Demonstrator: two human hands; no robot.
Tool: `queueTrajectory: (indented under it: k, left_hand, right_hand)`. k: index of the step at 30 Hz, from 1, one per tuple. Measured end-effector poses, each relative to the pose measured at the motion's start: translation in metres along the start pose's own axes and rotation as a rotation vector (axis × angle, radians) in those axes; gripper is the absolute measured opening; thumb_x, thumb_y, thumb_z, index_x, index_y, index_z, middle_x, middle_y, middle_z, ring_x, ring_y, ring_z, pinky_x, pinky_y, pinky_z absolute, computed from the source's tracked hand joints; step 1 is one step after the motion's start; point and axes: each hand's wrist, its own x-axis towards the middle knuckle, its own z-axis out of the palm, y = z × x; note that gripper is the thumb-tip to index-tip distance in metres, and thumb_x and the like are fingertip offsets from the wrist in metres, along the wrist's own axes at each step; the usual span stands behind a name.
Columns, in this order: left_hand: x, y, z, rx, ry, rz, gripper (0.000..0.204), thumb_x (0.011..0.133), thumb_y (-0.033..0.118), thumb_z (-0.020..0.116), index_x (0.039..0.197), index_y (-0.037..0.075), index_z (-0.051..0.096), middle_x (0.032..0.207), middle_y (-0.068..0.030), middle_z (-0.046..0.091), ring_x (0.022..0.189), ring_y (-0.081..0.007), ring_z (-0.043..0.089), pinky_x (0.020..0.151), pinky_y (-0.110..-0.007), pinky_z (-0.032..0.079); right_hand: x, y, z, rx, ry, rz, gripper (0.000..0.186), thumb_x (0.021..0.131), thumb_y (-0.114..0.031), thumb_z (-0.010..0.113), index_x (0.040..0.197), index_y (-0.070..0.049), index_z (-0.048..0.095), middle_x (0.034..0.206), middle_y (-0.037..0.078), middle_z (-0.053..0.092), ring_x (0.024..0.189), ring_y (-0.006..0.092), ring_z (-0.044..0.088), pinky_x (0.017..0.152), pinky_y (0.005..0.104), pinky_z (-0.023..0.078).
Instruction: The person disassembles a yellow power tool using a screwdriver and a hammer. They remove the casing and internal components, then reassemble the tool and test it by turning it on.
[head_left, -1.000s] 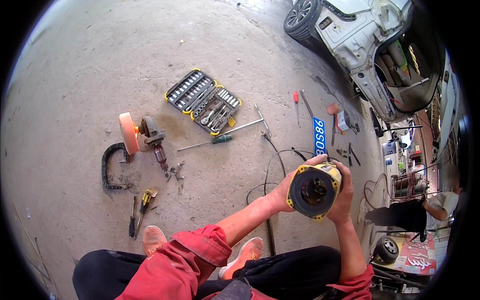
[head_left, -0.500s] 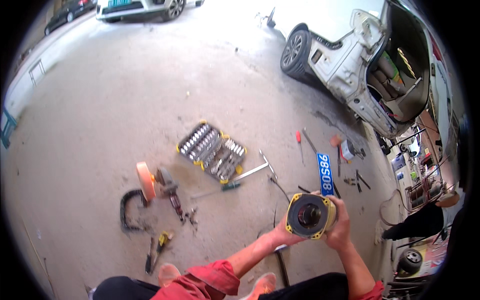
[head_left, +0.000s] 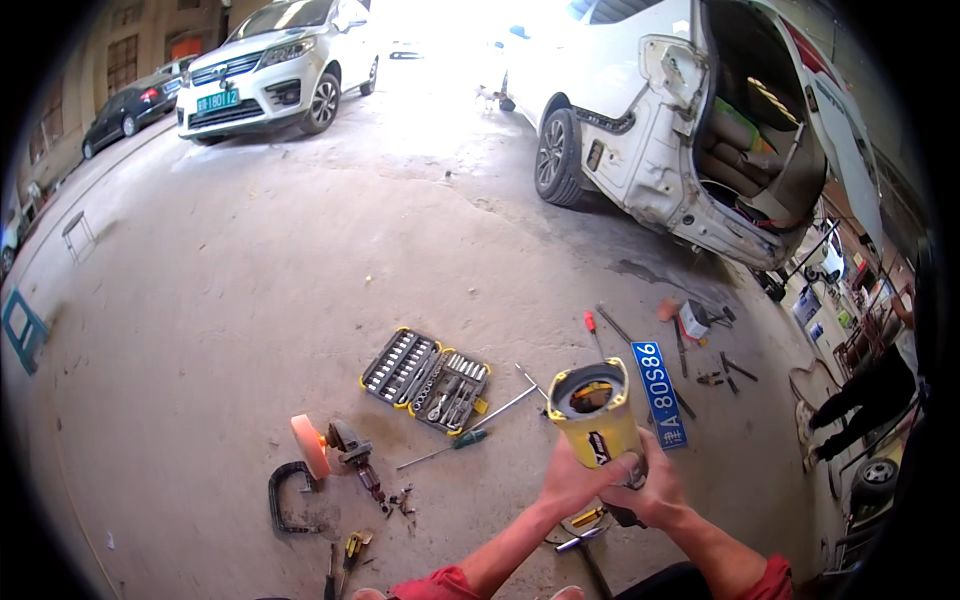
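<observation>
- Your left hand [head_left: 572, 482] comes up from the lower edge on a bare forearm with a red sleeve at the elbow, fingers curled in a closed grip.
- Your right hand [head_left: 652, 487] sits just beside it, touching it, fingers wrapped shut.
- Both wrists are raised in front of you, above the floor.

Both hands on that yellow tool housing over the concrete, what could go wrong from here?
1. The yellow tool housing is gripped only near its base by the left hand and right hand; a slip likely drops it on the socket set or concrete.
2. Loose screwdrivers and a licence plate lie underfoot: trip hazard.
</observation>
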Motion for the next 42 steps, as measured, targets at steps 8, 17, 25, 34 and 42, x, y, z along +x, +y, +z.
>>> queueTrajectory:
  k: [8, 17, 25, 34, 42]
  left_hand:
    - [0.002, -0.009, 0.003, -0.039, 0.117, -0.229, 0.042, 0.086, 0.023, 0.081, 0.118, 0.001, 0.066, 0.106, -0.0061, 0.071, 0.094, -0.0146, 0.067, 0.082, -0.032, 0.055]
    - [0.002, -0.025, 0.004, -0.262, 0.247, -0.13, 0.042, 0.09, 0.024, 0.077, 0.121, 0.0, 0.063, 0.111, -0.0067, 0.069, 0.099, -0.0152, 0.065, 0.087, -0.032, 0.052]
    - [0.01, -0.046, -0.022, -0.406, 0.391, -0.157, 0.05, 0.097, 0.036, 0.068, 0.13, 0.0, 0.057, 0.114, -0.0065, 0.066, 0.103, -0.0163, 0.063, 0.092, -0.033, 0.051]
    - [0.014, -0.053, -0.04, -0.608, 0.448, -0.261, 0.061, 0.098, 0.056, 0.06, 0.139, 0.011, 0.054, 0.119, -0.0047, 0.066, 0.107, -0.02, 0.067, 0.095, -0.039, 0.055]
    - [0.004, -0.066, -0.019, -0.781, 0.531, -0.237, 0.068, 0.097, 0.071, 0.048, 0.133, 0.014, 0.057, 0.115, -0.0041, 0.067, 0.106, -0.0207, 0.066, 0.095, -0.041, 0.054]
  right_hand:
    - [0.001, 0.005, 0.003, 0.013, -0.01, 0.01, 0.098, 0.073, -0.036, 0.089, 0.15, 0.0, 0.04, 0.129, 0.019, 0.063, 0.116, 0.0263, 0.062, 0.101, 0.0372, 0.049]
    - [0.002, -0.003, -0.001, 0.04, -0.102, 0.107, 0.095, 0.079, -0.036, 0.084, 0.152, 0.001, 0.037, 0.134, 0.019, 0.059, 0.119, 0.0272, 0.061, 0.103, 0.0374, 0.048]
    - [-0.008, 0.017, 0.002, -0.022, -0.228, 0.264, 0.098, 0.082, -0.048, 0.08, 0.154, 0.003, 0.035, 0.133, 0.023, 0.062, 0.118, 0.0304, 0.063, 0.103, 0.0368, 0.048]
    - [-0.011, 0.015, 0.008, -0.281, -0.449, 0.346, 0.066, 0.081, -0.048, 0.075, 0.125, -0.001, 0.061, 0.108, 0.023, 0.07, 0.105, 0.0358, 0.068, 0.093, 0.0414, 0.052]
    - [-0.017, 0.015, 0.025, -0.735, -0.344, 0.411, 0.049, 0.08, -0.033, 0.069, 0.115, 0.001, 0.061, 0.107, 0.025, 0.07, 0.106, 0.0418, 0.067, 0.097, 0.0495, 0.05]
